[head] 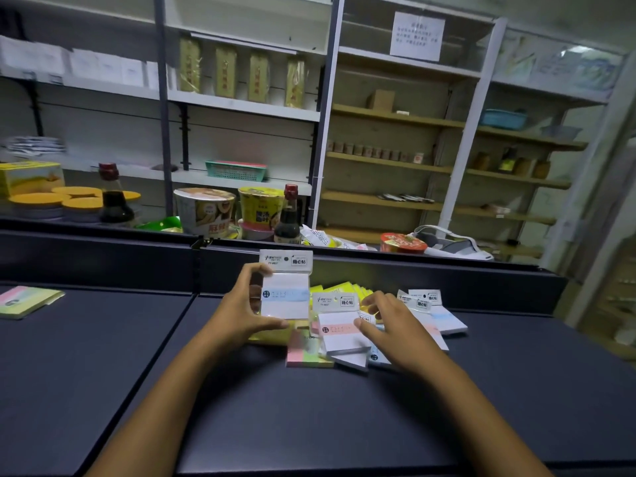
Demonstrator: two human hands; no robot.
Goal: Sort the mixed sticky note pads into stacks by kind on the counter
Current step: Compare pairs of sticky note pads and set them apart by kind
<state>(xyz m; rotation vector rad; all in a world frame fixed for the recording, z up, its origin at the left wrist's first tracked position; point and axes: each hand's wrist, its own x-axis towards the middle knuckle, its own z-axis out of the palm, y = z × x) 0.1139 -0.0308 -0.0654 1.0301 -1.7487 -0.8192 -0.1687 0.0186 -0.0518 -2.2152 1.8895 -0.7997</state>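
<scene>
- Dark, matte counter (103, 390) is spreading across the lower frame, with a raised black ledge (103, 249) running along its far edge.
- Shelving (395, 122) is rising behind the ledge, carrying yellow packets (225, 72), a teal basket (235, 171) and a printed notice (416, 36).
- Instant noodle cups (204, 210) and two dark sauce bottles (115, 197) are standing just beyond the ledge, beside yellow-lidded tubs (38, 201).
- Mixed sticky note pads (378, 325) are lying in a loose pile near the counter's far edge, overlapping one another: white packs with blue or pink bands, yellow pads behind, and a pink-and-green pad (306, 354) at the front.
- One pastel pad (25, 301) is sitting well apart, at the counter's far left.
- Left hand (241, 311) is holding a bagged white pad with a blue band (285, 290) upright above the pile, thumb under its bottom edge and fingers curling over its upper left side.
- Right hand (385, 325) is resting on the pile with fingers loosely bent, its thumb touching a white pad with a pink band (339, 330); whether it is gripping that pad cannot be told.
</scene>
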